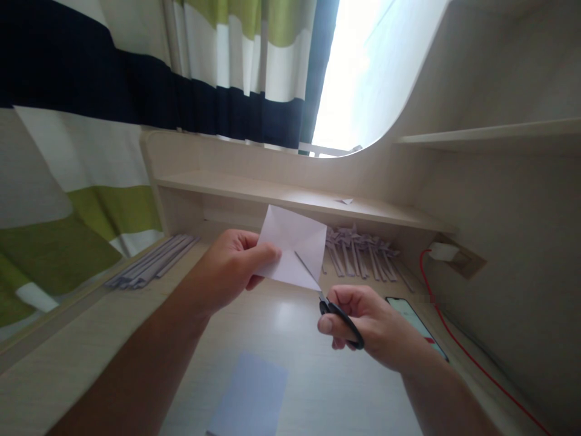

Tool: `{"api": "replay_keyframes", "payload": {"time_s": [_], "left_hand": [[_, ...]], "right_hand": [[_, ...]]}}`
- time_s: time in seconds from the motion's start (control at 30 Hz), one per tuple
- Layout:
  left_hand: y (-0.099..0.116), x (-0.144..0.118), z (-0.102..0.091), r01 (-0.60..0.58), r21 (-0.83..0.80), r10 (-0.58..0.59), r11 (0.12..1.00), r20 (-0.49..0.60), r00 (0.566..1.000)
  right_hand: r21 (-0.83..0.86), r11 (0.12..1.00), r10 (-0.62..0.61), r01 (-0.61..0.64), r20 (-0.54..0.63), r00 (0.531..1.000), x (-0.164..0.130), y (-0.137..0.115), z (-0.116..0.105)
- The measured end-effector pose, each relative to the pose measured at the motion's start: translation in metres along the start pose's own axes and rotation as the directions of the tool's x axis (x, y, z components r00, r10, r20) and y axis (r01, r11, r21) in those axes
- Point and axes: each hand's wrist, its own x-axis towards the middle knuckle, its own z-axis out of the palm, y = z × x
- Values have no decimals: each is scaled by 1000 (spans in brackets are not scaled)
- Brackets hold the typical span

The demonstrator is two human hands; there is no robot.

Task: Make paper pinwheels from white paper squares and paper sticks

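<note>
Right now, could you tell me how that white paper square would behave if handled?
The white paper square looks thin and creased, so probably floppy and light. Pinched at one edge by the left hand, it holds flat, so slightly stiff. Scissors cut it, so it likely tears easily.

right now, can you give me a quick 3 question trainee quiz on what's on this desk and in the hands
1. True or false: the right hand holds black-handled scissors.
2. What does the left hand pinch? A) a phone B) a creased white paper square C) a red cable
3. What lies on the desk right of the right hand?

Key: 1 true. 2 B. 3 a phone, with a red cable running past it.
</note>
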Motion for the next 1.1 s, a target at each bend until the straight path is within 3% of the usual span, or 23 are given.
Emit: {"api": "replay_keyframes", "payload": {"time_s": [0.23,0.43,0.47,0.53,0.63,0.67,0.77,0.83,0.9,0.97,1.03,1.1], "left_hand": [[-3,0,-5,-31,-5,31,1000,5,1000],[-9,6,-32,-57,87,64,995,-76,995],[-8,6,-35,-52,131,57,990,-33,998],[-7,3,-35,-46,243,12,969,137,991],[-4,-2,-23,-76,384,-95,920,407,908],[-3,-3,-17,-88,407,-122,909,463,878],[-4,-3,-1,-100,382,-142,919,556,819],[-5,0,5,-103,333,-89,937,514,853],[-6,3,7,-118,269,9,956,376,927],[-8,6,8,-123,200,76,972,229,971],[-10,8,10,-100,155,69,983,191,979],[-13,9,14,-57,136,23,989,240,970]], "right_hand": [[-52,998,24,-20,76,997,0,3,-4],[-252,965,109,-76,120,987,-9,3,-37],[-243,969,57,-35,83,995,-10,2,-42],[-197,975,-126,104,-99,987,-10,-1,-48],[-169,944,-328,284,-365,872,-6,-2,-43],[-151,942,-336,301,-376,863,-3,0,-38],[-16,968,-245,251,-277,929,5,7,-22],[66,972,-199,224,-263,944,9,12,-13],[110,965,-193,238,-312,930,12,16,-8],[138,949,-211,285,-394,895,14,19,-6],[167,923,-234,347,-473,849,16,22,-7],[189,895,-254,404,-528,811,18,24,-8]]}}
